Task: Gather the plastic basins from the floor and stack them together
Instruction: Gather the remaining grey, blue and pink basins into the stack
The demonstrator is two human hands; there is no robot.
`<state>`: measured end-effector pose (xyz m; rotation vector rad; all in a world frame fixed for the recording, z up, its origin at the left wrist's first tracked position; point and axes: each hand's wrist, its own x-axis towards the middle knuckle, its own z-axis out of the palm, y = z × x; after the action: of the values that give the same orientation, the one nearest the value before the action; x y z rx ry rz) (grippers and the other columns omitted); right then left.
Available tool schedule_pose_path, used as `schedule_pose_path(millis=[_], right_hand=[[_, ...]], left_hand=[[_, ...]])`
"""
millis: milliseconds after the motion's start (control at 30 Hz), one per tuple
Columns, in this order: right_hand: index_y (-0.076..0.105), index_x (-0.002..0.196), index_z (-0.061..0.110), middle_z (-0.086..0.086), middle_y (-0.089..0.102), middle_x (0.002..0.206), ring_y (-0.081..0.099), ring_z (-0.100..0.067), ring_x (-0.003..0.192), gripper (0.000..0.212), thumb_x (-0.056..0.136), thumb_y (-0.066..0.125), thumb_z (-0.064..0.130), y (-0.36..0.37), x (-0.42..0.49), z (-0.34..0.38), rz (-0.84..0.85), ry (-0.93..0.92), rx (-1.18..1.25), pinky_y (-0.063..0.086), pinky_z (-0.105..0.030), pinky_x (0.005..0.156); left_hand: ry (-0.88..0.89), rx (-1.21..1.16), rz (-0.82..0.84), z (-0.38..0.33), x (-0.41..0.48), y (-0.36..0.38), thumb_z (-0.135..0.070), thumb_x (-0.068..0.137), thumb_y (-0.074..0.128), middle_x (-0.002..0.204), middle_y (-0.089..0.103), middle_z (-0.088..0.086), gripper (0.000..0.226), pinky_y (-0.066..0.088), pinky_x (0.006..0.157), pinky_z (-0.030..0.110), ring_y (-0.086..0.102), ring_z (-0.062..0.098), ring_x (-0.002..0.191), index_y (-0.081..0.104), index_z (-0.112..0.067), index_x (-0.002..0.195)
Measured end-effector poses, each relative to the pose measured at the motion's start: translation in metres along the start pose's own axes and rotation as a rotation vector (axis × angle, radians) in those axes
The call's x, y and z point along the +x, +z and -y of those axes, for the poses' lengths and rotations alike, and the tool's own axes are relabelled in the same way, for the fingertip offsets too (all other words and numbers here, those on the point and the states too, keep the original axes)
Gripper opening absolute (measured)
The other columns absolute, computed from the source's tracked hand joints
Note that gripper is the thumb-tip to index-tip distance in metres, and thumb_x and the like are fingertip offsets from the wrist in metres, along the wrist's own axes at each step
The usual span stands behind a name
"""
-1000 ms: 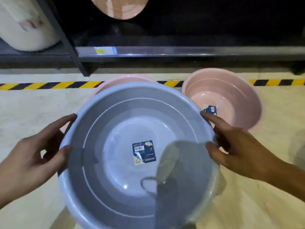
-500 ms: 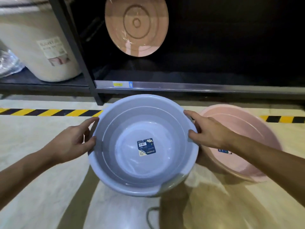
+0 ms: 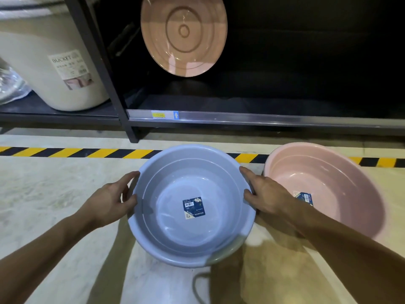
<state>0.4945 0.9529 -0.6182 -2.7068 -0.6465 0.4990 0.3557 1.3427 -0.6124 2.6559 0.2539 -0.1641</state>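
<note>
- Half a second ago we held the blue basin (image 3: 192, 205) by both sides of its rim, and we hold it the same way now; the view has changed very little, with the shelf edge and the striped floor tape (image 3: 87, 152) sitting about where they were.
- A full second ago the basin filled the view close to us, and a pink rim peeked out behind its far edge; now that rim is out of sight.
- Our left hand (image 3: 111, 199) curls around the basin's left rim, thumb inside and fingers outside; our right hand (image 3: 266, 197) does the same on the right rim.
- The blue basin sits low over the pale floor, mouth up, a dark label on its bottom. Whether it rests on another basin or on the floor we cannot tell.
- The pink basin (image 3: 324, 189) stands just beside it on the right, tilted towards us; our right forearm covers part of its near rim and its label.
- On the dark shelf (image 3: 263, 119) a third pink basin (image 3: 184, 34) leans on edge, its top cut off by the frame.
- The white bucket (image 3: 54, 71) at left is cropped too.
</note>
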Motion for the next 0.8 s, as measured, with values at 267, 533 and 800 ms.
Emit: schedule_pose_path(millis=[267,533,800], right_hand=[[0.011,0.159,0.031,-0.010,0.060,0.122,0.058,-0.029,0.109,0.069,0.099,0.046,0.035,0.014,0.010,0.003,-0.035,-0.019,0.024,0.049,-0.044,0.092],[0.026,0.156,0.027,-0.006,0.062,0.122,0.057,-0.028,0.110,0.065,0.097,0.052,0.034,-0.008,-0.001,-0.011,-0.162,-0.061,0.071,0.044,-0.035,0.088],[0.027,0.153,0.030,-0.005,0.058,0.134,0.058,-0.027,0.116,0.064,0.096,0.055,0.038,-0.059,-0.036,-0.084,-0.207,0.118,-0.027,0.051,-0.044,0.096]], left_hand=[[-0.054,0.044,0.052,0.012,-0.002,0.002,-0.036,0.094,0.057,0.089,0.063,-0.012,0.059,0.044,0.061,0.030,0.060,0.008,0.066,0.033,-0.039,0.148],[-0.030,0.228,-0.032,-0.003,-0.006,-0.022,-0.048,0.089,0.058,0.096,0.058,-0.016,0.055,0.047,0.061,0.030,0.059,0.006,0.065,0.043,-0.039,0.141],[0.232,0.264,-0.030,-0.111,0.045,-0.023,-0.051,0.089,0.059,0.096,0.061,-0.011,0.046,0.041,0.060,0.028,0.058,0.003,0.064,0.045,-0.044,0.133]])
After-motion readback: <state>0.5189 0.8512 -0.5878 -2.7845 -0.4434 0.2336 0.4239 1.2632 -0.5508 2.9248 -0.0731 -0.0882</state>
